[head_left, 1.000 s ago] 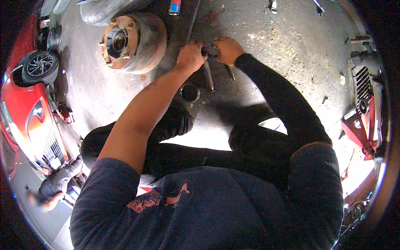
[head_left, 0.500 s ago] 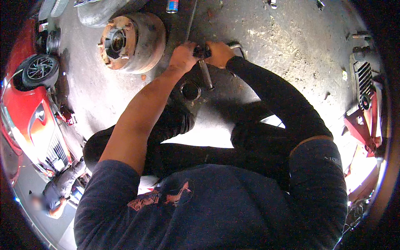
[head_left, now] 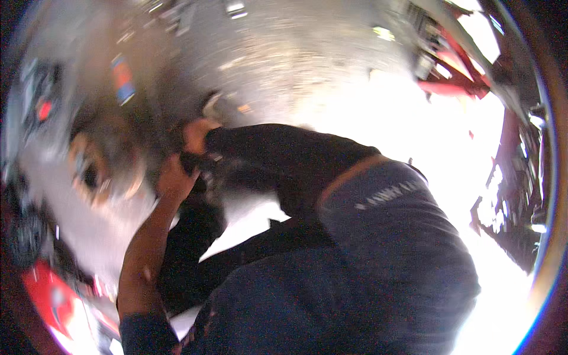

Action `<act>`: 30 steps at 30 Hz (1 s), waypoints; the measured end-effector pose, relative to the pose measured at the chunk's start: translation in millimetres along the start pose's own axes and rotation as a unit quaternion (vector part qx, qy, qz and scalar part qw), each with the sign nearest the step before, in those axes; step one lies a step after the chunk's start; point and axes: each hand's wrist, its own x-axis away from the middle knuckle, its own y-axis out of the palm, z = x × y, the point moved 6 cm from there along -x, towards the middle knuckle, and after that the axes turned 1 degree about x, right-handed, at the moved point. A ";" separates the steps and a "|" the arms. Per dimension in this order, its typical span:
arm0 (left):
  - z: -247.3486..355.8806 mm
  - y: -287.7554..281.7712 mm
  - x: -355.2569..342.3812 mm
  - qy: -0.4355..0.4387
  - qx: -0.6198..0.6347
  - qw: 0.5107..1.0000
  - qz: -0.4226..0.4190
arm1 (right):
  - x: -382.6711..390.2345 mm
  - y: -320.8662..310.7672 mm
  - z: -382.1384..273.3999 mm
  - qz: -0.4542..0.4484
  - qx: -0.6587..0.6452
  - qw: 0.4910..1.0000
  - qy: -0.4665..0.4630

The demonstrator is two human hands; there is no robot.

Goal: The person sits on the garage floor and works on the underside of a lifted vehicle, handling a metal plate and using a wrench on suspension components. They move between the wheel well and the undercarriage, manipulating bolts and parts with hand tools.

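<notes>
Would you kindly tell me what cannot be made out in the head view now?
In the head view:
Dark object at the left hand: exact shape, lost to motion blur and shadow.
Right hand: finger positions, blurred.
Red-and-blue can: surface detail, smeared by motion.
Red car: partly cut off by the fisheye rim.

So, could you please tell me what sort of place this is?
Probably a vehicle repair workshop, though the picture is blurred: a rust-coloured wheel hub, red car bodywork at lower left, and a red-and-blue can suggest it.
</notes>
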 end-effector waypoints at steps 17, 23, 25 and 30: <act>27.2 51.1 33.1 0.041 -0.197 0.971 -0.126 | 344.0 -233.9 553.3 0.119 0.377 0.865 0.308; 10.3 75.4 33.3 0.033 -0.189 0.975 -0.113 | 532.8 -174.6 673.4 0.331 -0.086 0.748 0.569; 11.1 76.1 34.6 0.046 -0.211 0.972 -0.091 | 550.4 -153.4 680.8 0.277 -0.110 0.728 0.617; 25.2 62.7 30.1 0.007 -0.186 0.977 -0.106 | 564.3 -132.9 676.1 0.256 -0.198 0.730 0.602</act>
